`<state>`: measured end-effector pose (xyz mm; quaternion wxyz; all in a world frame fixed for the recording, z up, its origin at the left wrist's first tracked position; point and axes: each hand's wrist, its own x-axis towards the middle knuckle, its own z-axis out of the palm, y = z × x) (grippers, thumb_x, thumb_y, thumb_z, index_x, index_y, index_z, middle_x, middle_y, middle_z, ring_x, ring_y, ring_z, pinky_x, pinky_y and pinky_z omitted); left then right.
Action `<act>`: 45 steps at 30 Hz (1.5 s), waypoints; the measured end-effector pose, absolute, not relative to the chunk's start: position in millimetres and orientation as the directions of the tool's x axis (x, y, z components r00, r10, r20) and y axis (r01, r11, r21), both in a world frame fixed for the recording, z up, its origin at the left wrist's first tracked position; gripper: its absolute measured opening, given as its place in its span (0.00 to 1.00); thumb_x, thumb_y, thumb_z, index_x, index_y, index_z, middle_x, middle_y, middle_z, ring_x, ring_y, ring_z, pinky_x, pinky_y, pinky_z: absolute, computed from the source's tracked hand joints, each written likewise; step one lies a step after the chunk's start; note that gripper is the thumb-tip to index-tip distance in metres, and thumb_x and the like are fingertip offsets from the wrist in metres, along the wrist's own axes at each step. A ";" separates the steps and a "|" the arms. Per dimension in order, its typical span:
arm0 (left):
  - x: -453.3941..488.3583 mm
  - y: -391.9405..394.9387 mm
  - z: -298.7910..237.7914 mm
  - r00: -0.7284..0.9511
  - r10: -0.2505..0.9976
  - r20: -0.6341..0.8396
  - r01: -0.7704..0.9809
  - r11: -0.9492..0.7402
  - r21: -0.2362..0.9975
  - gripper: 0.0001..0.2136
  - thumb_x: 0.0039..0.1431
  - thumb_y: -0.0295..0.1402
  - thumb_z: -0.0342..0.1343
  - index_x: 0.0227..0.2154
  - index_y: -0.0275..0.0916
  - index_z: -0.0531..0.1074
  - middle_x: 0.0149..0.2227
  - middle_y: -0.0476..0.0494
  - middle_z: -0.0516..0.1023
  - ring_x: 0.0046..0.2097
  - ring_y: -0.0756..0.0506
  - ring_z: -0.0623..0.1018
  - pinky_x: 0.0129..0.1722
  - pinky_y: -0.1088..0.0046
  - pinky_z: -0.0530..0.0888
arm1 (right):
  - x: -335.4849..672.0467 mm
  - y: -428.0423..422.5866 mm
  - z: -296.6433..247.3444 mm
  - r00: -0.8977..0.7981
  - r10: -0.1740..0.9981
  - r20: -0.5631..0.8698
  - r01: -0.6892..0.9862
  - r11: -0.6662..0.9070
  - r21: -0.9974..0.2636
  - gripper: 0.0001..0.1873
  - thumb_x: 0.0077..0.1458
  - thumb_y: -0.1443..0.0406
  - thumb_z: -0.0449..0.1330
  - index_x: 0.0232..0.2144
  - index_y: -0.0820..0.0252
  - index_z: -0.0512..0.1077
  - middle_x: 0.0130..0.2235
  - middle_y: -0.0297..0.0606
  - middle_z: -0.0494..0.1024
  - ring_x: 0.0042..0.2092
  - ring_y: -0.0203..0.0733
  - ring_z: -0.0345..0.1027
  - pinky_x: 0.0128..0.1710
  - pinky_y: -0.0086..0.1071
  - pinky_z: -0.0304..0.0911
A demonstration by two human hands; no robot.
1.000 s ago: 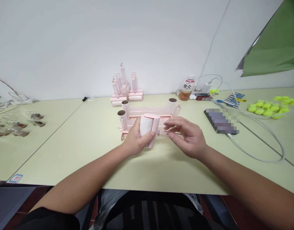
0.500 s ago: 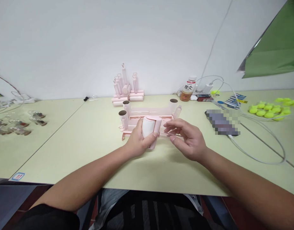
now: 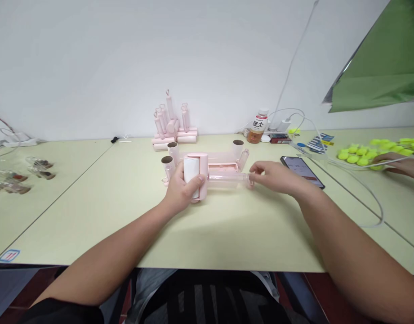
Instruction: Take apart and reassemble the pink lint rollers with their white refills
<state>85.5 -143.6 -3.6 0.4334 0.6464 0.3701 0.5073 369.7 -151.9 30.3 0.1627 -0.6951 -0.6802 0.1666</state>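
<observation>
My left hand (image 3: 180, 186) is wrapped around a lint roller (image 3: 202, 176), its white roll partly covered by a pink case, held a little above the table. From the case a clear pink handle (image 3: 229, 177) stretches rightward. The fingertips of my right hand (image 3: 272, 177) are pinched at the handle's far end, by its small loop. Just behind are an open pink tray-like case (image 3: 223, 167), several upright paper rolls with brown cores, such as one roll (image 3: 238, 146), and a loose clear handle (image 3: 243, 158).
Several lint rollers (image 3: 176, 128) stand and lie by the wall. A drink bottle (image 3: 258, 126), a phone (image 3: 303, 171) and white cables are on the right. Another person's hand (image 3: 400, 165) is at some lime-green pieces (image 3: 353, 155). Small wrapped items (image 3: 40, 166) lie left.
My right hand has gone from hovering open near the roller to pinching the handle's end. The lint roller has turned more upright, and more of its handle shows. Another person's hand has appeared at right.
</observation>
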 end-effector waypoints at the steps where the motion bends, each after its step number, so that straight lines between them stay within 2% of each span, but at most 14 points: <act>1: 85.5 -143.2 -4.4 0.209 0.919 0.335 0.046 -0.351 0.935 0.20 0.53 0.45 0.60 0.44 0.39 0.66 0.36 0.46 0.76 0.35 0.45 0.75 0.31 0.71 0.71 | 369.4 -150.9 27.3 0.004 0.996 -0.094 0.922 -0.040 -0.386 0.13 0.49 0.54 0.60 0.30 0.57 0.73 0.35 0.39 0.79 0.32 0.44 0.70 0.28 0.32 0.58; 4: 85.5 -143.7 -5.4 0.195 0.918 0.346 0.094 -0.369 0.925 0.21 0.52 0.45 0.61 0.45 0.39 0.67 0.37 0.45 0.75 0.38 0.44 0.75 0.35 0.70 0.71 | 364.3 -148.7 15.6 -0.018 0.986 -0.167 0.959 -0.030 -0.283 0.12 0.48 0.55 0.61 0.29 0.58 0.72 0.35 0.41 0.78 0.33 0.45 0.70 0.28 0.32 0.57; 6: 85.6 -144.1 -5.2 0.192 0.919 0.344 0.104 -0.367 0.924 0.21 0.52 0.45 0.60 0.45 0.39 0.67 0.37 0.45 0.75 0.38 0.44 0.75 0.35 0.70 0.71 | 360.9 -147.7 9.3 -0.094 0.983 -0.159 0.946 0.039 -0.321 0.09 0.47 0.59 0.61 0.27 0.58 0.71 0.33 0.39 0.78 0.33 0.44 0.69 0.28 0.32 0.57; 10: 86.3 -143.8 -3.6 0.194 0.935 0.296 0.042 -0.310 0.950 0.20 0.53 0.45 0.60 0.44 0.39 0.66 0.34 0.47 0.73 0.34 0.47 0.73 0.29 0.73 0.70 | 354.4 -149.3 8.8 -0.256 0.967 0.013 0.759 0.210 -0.616 0.06 0.49 0.61 0.60 0.26 0.58 0.70 0.27 0.34 0.74 0.29 0.40 0.67 0.28 0.31 0.57; 13: 87.2 -143.0 -2.2 0.167 0.943 0.287 0.014 -0.293 0.956 0.19 0.53 0.45 0.60 0.43 0.39 0.66 0.31 0.49 0.70 0.30 0.48 0.71 0.26 0.75 0.67 | 348.4 -154.1 17.1 -0.092 0.972 0.216 0.465 0.233 -0.854 0.06 0.52 0.61 0.59 0.28 0.57 0.68 0.20 0.29 0.68 0.22 0.36 0.62 0.24 0.30 0.57; 15: 87.8 -142.7 -1.6 0.149 0.945 0.292 0.001 -0.295 0.955 0.19 0.53 0.44 0.60 0.42 0.39 0.66 0.31 0.49 0.71 0.30 0.49 0.71 0.25 0.75 0.67 | 345.1 -158.0 22.9 0.073 0.955 0.288 0.281 0.257 -0.924 0.07 0.51 0.62 0.61 0.27 0.57 0.67 0.18 0.27 0.66 0.19 0.33 0.59 0.21 0.29 0.56; 18: 88.8 -142.5 -1.6 0.141 0.947 0.287 -0.031 -0.286 0.958 0.18 0.53 0.44 0.60 0.42 0.39 0.67 0.32 0.48 0.72 0.30 0.49 0.72 0.25 0.75 0.68 | 341.8 -163.5 28.1 0.145 0.936 0.322 0.097 0.310 -0.946 0.08 0.50 0.63 0.64 0.26 0.57 0.67 0.19 0.28 0.68 0.18 0.32 0.59 0.19 0.28 0.55; 21: 89.0 -142.1 -3.0 0.143 0.957 0.251 -0.066 -0.244 0.967 0.20 0.52 0.45 0.61 0.44 0.38 0.67 0.31 0.48 0.73 0.28 0.49 0.72 0.24 0.75 0.68 | 338.6 -167.7 28.8 0.062 0.950 0.305 -0.018 0.307 -0.952 0.10 0.49 0.62 0.65 0.26 0.58 0.67 0.21 0.30 0.71 0.18 0.32 0.61 0.18 0.28 0.56; 28: 87.4 -140.5 -4.9 0.160 0.963 0.217 -0.085 -0.206 0.975 0.21 0.52 0.45 0.61 0.44 0.39 0.66 0.30 0.49 0.73 0.27 0.50 0.72 0.25 0.74 0.70 | 330.9 -170.3 27.1 -0.018 0.956 0.293 -0.071 0.291 -0.954 0.10 0.47 0.63 0.67 0.27 0.59 0.68 0.21 0.29 0.72 0.19 0.32 0.62 0.17 0.27 0.58; 33: 87.9 -141.3 -6.1 0.199 0.960 0.196 -0.100 -0.180 0.979 0.22 0.51 0.46 0.61 0.46 0.40 0.65 0.30 0.50 0.72 0.25 0.50 0.71 0.22 0.76 0.67 | 330.6 -170.9 26.0 -0.127 0.973 0.192 -0.188 0.167 -0.968 0.09 0.46 0.65 0.65 0.27 0.58 0.67 0.20 0.27 0.68 0.19 0.32 0.58 0.17 0.27 0.59; 37: 88.1 -141.7 -9.2 0.203 0.958 0.205 -0.103 -0.188 0.977 0.24 0.51 0.47 0.61 0.47 0.40 0.65 0.30 0.50 0.71 0.26 0.50 0.70 0.22 0.76 0.67 | 327.3 -172.1 23.2 -0.282 0.948 0.144 -0.227 0.080 -0.971 0.08 0.51 0.61 0.59 0.35 0.56 0.68 0.32 0.36 0.74 0.28 0.39 0.68 0.20 0.31 0.66; 39: 87.9 -141.4 -10.4 0.188 0.957 0.219 -0.085 -0.206 0.975 0.24 0.51 0.47 0.61 0.47 0.40 0.66 0.30 0.50 0.71 0.27 0.50 0.70 0.24 0.76 0.67 | 324.2 -173.3 22.2 -0.367 0.924 0.110 -0.225 0.027 -0.974 0.13 0.58 0.55 0.52 0.41 0.54 0.68 0.39 0.41 0.75 0.34 0.44 0.72 0.24 0.37 0.70; 42: 87.9 -140.9 -11.1 0.164 0.955 0.248 -0.060 -0.241 0.969 0.23 0.51 0.47 0.61 0.46 0.39 0.66 0.31 0.50 0.71 0.29 0.49 0.71 0.27 0.74 0.69 | 319.6 -175.5 21.6 -0.464 0.885 0.033 -0.227 -0.083 -0.970 0.22 0.61 0.48 0.43 0.48 0.52 0.64 0.42 0.43 0.76 0.37 0.49 0.75 0.30 0.44 0.71; 45: 88.4 -141.2 -11.6 0.151 0.952 0.268 -0.063 -0.261 0.963 0.23 0.51 0.46 0.61 0.46 0.39 0.67 0.33 0.49 0.72 0.32 0.48 0.72 0.30 0.73 0.70 | 317.5 -176.8 21.2 -0.510 0.860 -0.001 -0.232 -0.139 -0.963 0.27 0.60 0.44 0.41 0.52 0.50 0.62 0.43 0.42 0.77 0.38 0.51 0.77 0.33 0.47 0.70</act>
